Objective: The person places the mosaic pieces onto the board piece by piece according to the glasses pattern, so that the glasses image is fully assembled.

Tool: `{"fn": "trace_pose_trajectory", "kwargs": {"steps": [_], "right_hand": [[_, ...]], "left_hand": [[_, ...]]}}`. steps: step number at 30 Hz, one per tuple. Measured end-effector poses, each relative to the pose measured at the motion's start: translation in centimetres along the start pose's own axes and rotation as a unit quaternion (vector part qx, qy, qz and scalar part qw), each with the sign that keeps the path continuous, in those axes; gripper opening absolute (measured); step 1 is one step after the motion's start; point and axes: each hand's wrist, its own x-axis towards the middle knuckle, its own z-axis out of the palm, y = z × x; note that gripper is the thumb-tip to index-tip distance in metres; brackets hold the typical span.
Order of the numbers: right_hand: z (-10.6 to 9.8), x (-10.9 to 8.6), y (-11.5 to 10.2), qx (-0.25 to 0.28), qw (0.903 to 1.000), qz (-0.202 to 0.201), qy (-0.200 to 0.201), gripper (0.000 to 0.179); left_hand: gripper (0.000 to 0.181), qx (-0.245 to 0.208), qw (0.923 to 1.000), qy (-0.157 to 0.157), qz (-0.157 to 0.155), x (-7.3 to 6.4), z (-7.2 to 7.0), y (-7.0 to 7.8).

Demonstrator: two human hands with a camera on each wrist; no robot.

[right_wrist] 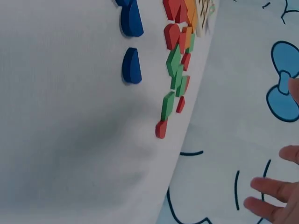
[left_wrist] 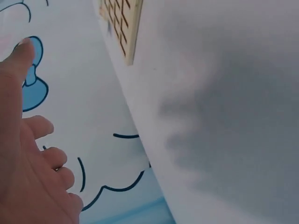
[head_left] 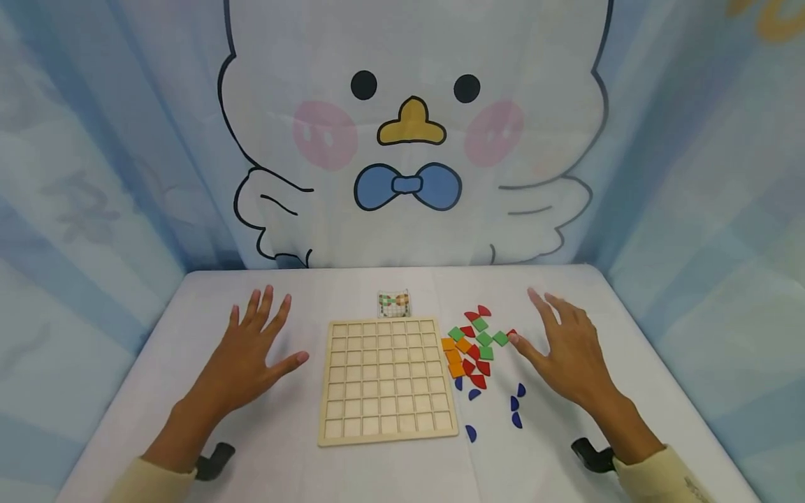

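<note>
My left hand hovers over the table left of the wooden grid board, fingers spread and holding nothing. On the other side, my right hand is raised with its fingers apart, also holding nothing. Its thumb overlaps a red quarter-round piece in the head view, while the right wrist view has that red piece lying on the table. Green squares, orange squares and red pieces lie in a loose cluster between board and right hand. Several blue half-round pieces are scattered nearer the front.
A small printed pattern card lies just behind the board. The white table ends at a curtain with a cartoon figure at the back. Curtains also hang along both sides.
</note>
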Motion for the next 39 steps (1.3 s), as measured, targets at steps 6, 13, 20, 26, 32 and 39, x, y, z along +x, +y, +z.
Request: {"fn": "trace_pose_trajectory", "kwargs": {"steps": [6,13,20,26,32,39], "right_hand": [[2.0,0.5,-1.8,0.092,0.9956,0.008,-0.016,0.075],[4.0,1.4,-4.3,0.158,0.9839,0.032,-0.077,0.052],[6.1,2.6,-5.8,0.188,0.9742,0.034,-0.12,0.035],[7.6,3.4,-6.3,0.171,0.9742,0.028,-0.144,0.028],[8.4,4.0,-6.8,0.131,0.9785,0.036,-0.155,0.023],[8.6,4.6,-7.2,0.123,0.9769,0.04,-0.17,0.016]], "left_hand": [[0.106,-0.086,0.9954,-0.04,0.011,-0.2,2.3,0.5],[0.112,-0.149,0.9862,-0.058,0.041,-0.7,5.2,0.8],[0.114,-0.185,0.9789,-0.059,0.064,-1.0,6.6,0.9],[0.113,-0.187,0.9774,-0.075,0.063,-1.0,6.8,1.3],[0.112,-0.17,0.9797,-0.091,0.053,-0.9,6.9,1.5],[0.112,-0.158,0.9813,-0.103,0.04,-0.9,6.6,1.7]]}}
